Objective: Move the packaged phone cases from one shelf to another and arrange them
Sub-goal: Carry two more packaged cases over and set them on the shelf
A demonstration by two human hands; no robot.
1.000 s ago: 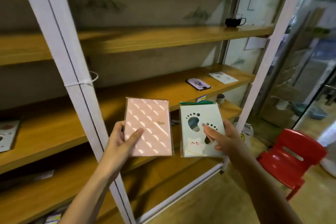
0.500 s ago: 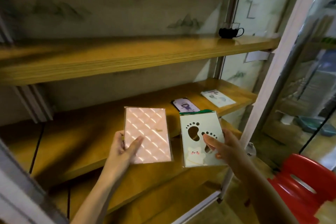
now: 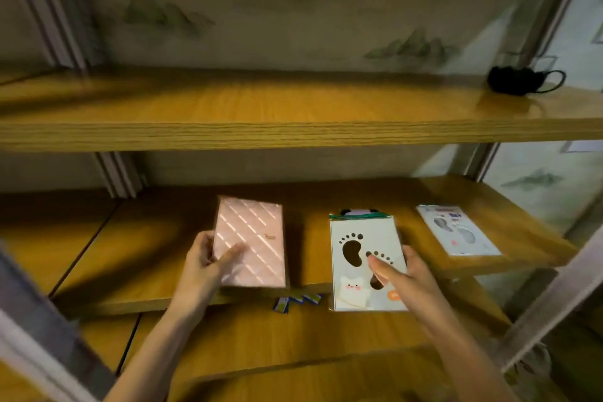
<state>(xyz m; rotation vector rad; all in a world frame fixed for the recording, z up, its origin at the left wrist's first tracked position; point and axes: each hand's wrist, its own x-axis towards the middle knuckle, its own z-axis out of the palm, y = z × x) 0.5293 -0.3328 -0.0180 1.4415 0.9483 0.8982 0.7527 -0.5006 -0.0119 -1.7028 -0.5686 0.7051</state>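
My left hand (image 3: 204, 263) grips a pink packaged phone case (image 3: 253, 238) with shiny diagonal stripes, held over the middle wooden shelf (image 3: 156, 238). My right hand (image 3: 403, 274) holds a pale packaged case with black footprint cut-outs (image 3: 360, 258), tilted upright in front of the shelf edge. Just behind its top edge a dark-and-lilac package (image 3: 358, 211) peeks out on the shelf. Another pale packaged case (image 3: 458, 229) lies flat on the shelf to the right.
An upper wooden shelf (image 3: 261, 108) carries a black cup (image 3: 518, 80) at its right end. A lower shelf (image 3: 293, 336) has small blue labels (image 3: 295, 301) under the middle shelf's edge. White metal uprights (image 3: 554, 297) frame the right and left sides.
The view has moved closer to the shelves and turned right. Both hands have carried their packages forward, over and up to the middle shelf.
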